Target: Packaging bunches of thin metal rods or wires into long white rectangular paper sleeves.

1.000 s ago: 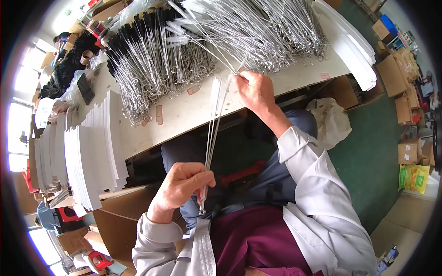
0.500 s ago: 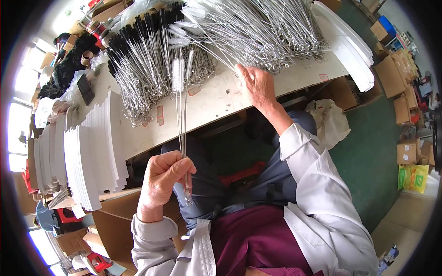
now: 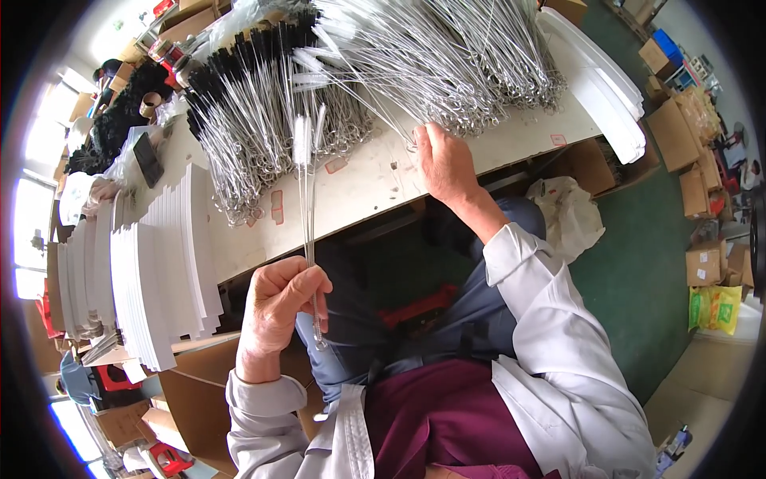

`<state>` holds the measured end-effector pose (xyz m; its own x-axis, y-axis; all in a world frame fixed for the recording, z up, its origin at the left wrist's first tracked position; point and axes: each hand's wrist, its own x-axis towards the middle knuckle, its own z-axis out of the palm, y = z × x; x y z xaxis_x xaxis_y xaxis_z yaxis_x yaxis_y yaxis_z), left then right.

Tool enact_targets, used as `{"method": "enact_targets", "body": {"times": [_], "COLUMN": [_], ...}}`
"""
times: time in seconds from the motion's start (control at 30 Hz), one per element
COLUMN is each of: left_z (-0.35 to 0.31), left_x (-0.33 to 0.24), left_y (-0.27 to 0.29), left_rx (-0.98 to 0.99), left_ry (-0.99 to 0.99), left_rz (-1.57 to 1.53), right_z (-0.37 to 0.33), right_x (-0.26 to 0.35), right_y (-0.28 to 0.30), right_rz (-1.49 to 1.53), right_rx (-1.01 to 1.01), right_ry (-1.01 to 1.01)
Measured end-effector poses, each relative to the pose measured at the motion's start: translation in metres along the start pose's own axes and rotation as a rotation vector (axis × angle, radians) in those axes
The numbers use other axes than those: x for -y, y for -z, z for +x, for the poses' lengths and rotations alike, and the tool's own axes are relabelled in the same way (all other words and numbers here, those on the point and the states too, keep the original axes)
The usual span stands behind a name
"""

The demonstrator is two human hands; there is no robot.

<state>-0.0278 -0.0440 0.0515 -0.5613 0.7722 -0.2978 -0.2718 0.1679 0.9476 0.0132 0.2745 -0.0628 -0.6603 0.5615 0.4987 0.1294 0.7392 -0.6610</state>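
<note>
The wire brushes (image 3: 307, 191) are showing thin, shiny twisted metal stems with soft white bristle tips. The piled brushes (image 3: 447, 56) are gleaming the same silvery way. The worktable (image 3: 375, 180) is looking matt, pale and smooth. The stacked white cards (image 3: 159, 263) are appearing as matt paperboard.

- The pale bench (image 3: 375, 188) carries two heaps of wire brushes: white-tipped (image 3: 447, 56), black-tipped (image 3: 247, 104).
- Stacks of white card (image 3: 167, 271) lie along its left end.
- More white card (image 3: 598, 80) lies at the right end.
</note>
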Motion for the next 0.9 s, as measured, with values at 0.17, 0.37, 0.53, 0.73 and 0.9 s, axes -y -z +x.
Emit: {"method": "enact_targets", "body": {"times": [0.17,0.37,0.53,0.73,0.9], "left_z": [0.000,0.033,0.075,0.145,0.196], "left_x": [-0.010,-0.020,-0.028,-0.043,-0.035], "left_y": [0.006,0.013,0.013,0.018,0.018], "left_rx": [-0.078,-0.105,-0.130,-0.224,-0.286], "left_ry": [-0.087,-0.128,-0.195,-0.293,-0.241], "left_rz": [-0.011,0.097,0.216,0.370,0.347], "right_z": [0.005,0.000,-0.002,-0.004,-0.004], "right_x": [0.008,0.008,0.005,0.005,0.010], "right_y": [0.000,-0.001,-0.003,-0.003,0.000], "right_rz": [-0.166,-0.217,-0.147,-0.096,-0.081], "right_rx": [0.069,0.109,0.037,-0.007,-0.019], "right_ry": [0.108,0.034,0.052,0.087,0.056]}}
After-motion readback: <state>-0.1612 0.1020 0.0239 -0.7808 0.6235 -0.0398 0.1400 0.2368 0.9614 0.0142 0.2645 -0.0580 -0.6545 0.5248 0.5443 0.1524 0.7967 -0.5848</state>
